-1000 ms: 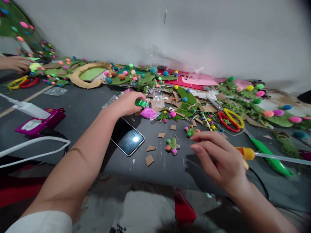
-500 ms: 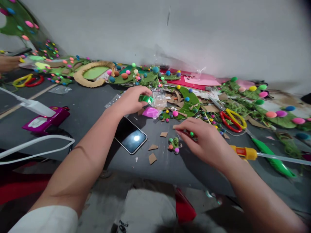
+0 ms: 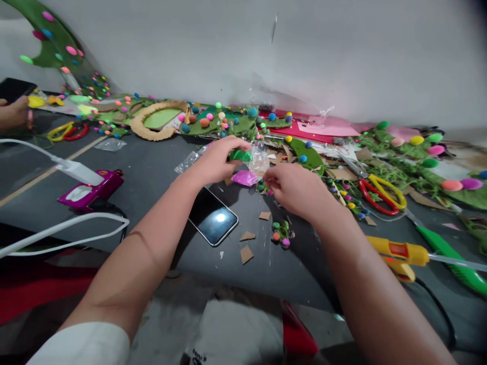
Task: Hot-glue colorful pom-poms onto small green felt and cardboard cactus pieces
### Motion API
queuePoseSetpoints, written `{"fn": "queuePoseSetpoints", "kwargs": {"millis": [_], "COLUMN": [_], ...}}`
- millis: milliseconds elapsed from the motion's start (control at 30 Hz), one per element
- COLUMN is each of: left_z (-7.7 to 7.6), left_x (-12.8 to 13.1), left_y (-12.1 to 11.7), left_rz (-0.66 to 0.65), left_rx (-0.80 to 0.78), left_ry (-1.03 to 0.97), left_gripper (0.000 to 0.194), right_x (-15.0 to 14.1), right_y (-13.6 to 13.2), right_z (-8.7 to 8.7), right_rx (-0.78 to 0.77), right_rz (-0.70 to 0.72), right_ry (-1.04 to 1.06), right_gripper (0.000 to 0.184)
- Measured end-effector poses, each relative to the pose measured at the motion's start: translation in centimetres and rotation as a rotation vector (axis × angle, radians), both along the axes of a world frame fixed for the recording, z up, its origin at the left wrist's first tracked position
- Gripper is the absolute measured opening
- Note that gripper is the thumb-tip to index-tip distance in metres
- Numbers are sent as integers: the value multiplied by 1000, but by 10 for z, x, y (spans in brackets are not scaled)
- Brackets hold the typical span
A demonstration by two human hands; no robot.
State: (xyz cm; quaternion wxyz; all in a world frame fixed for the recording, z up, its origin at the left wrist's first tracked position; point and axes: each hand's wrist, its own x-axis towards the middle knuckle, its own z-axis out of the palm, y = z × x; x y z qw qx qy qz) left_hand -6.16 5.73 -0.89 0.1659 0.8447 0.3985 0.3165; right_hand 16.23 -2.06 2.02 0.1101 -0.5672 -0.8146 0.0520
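Observation:
My left hand curls its fingers and thumb around a shiny green packet at the middle of the table. Against that packet lies crinkled clear plastic, with a magenta packet just below. My right hand is bent beside the plastic, fingertips pressed together; whatever they may hold is hidden. Under my left forearm a phone lies partly covered. A small cluster of pom-poms with green strands sits below my right hand, near cardboard scraps.
On the right are red-and-yellow scissors, a yellow glue gun and a green-handled tool. A purple glue gun with a white cable stands left. Felt pieces with pom-poms line the wall. Another person's hand shows far left.
My right hand has moved left and away from me, up to the clear plastic. My left hand stays around the green packet. The view has shifted slightly left.

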Motion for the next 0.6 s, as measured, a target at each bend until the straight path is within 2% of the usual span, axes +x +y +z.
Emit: {"fn": "queuePoseSetpoints", "kwargs": {"millis": [133,267,367,467,600], "left_z": [-1,8,15,17,12], "left_x": [0,0,2,3,4], "left_y": [2,-1,-7,-10,-7], "left_rz": [27,36,-38,-91,-62], "left_rx": [9,-22,-95,-198,-199], "left_ry": [-1,-269,-438,-474,-469], "left_gripper": [36,37,40,39,38], "right_x": [6,7,3,-2,-6], "right_y": [-4,-12,-15,-16,-19], "right_z": [-9,-15,-18,-21,-23], "right_rx": [79,214,271,250,197], "right_rz": [-1,6,1,23,49], "right_ry": [173,363,462,427,355], "right_gripper": [17,17,26,27,22]}}
